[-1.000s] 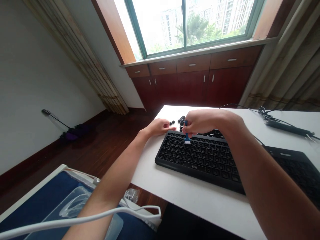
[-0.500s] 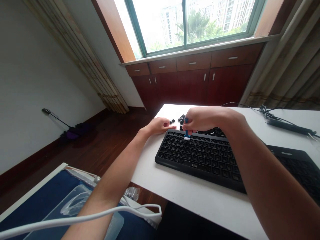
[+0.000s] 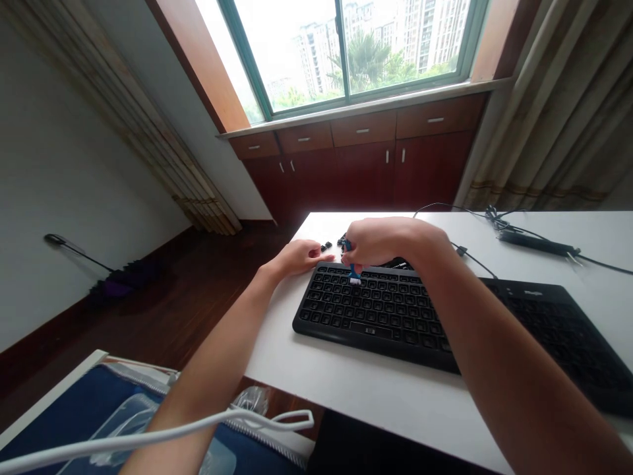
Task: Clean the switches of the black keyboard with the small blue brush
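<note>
In the head view, one long black plastic keyboard [image 3: 380, 313] with rows of square key positions lies on a white, smooth-topped table [image 3: 291, 369], the right forearm crossing over it. Two bare hands are at work. The right hand [image 3: 378, 239] pinches one small blue-handled brush with white bristles [image 3: 354, 273], its tip down at the keyboard's upper rows, left of the forearm. The left hand [image 3: 298, 256] rests on the table just beyond the keyboard's far left corner, fingers loosely curled and one digit stretched out (whether anything sits in the palm, I cannot tell).

At least two loose black keycaps [image 3: 325, 247] lie beyond that same corner, near the left fingertips; more small black pieces [image 3: 395, 264] lie along the keyboard's far edge, too hidden by the right hand to count. One thin black cable [image 3: 475, 257] and one long black bar [image 3: 537, 244] lie beyond the keyboard's right half.

As for containers, one red-brown wooden cabinet [image 3: 366, 175] stands well beyond the keyboard, with four closed drawers [image 3: 363, 136] (their contents hidden). Nearer than the keyboard, to its left, translucent plastic [image 3: 121, 422] lies on zip-edged navy fabric [image 3: 42, 415].
</note>
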A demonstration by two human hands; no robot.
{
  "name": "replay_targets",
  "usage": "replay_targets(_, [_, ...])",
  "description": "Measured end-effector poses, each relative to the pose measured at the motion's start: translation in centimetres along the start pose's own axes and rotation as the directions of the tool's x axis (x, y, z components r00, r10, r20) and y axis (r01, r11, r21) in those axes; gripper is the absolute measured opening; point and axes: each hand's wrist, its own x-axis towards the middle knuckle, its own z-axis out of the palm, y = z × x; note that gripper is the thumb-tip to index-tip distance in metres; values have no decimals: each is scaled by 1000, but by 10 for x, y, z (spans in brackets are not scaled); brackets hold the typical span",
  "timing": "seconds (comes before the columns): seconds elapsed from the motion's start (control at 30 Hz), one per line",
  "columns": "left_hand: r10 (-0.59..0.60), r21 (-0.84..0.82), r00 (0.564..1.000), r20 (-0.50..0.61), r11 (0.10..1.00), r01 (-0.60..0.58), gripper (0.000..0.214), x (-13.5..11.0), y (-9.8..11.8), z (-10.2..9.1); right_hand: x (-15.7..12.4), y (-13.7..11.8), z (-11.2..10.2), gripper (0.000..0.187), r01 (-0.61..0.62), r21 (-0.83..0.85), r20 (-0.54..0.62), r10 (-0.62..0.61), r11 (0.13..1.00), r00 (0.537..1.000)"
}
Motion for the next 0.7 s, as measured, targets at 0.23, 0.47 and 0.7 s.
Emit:
replay_targets(0.23, [-19,20,1000,22,1000,19,56,-1,1,-2,-2,2,-2,24,12,-24,-21,-13,1000,1000])
replay_targets(0.47, [-30,28,999,30,999,30,58,-1,3,-3,2,3,2,23,7,-19,-12,-7,1000,1000])
replay_targets(0.7, [-31,5,999,23,999,31,58,-2,4,-3,4,1,2,20,-9,-23,18,10,1000,1000])
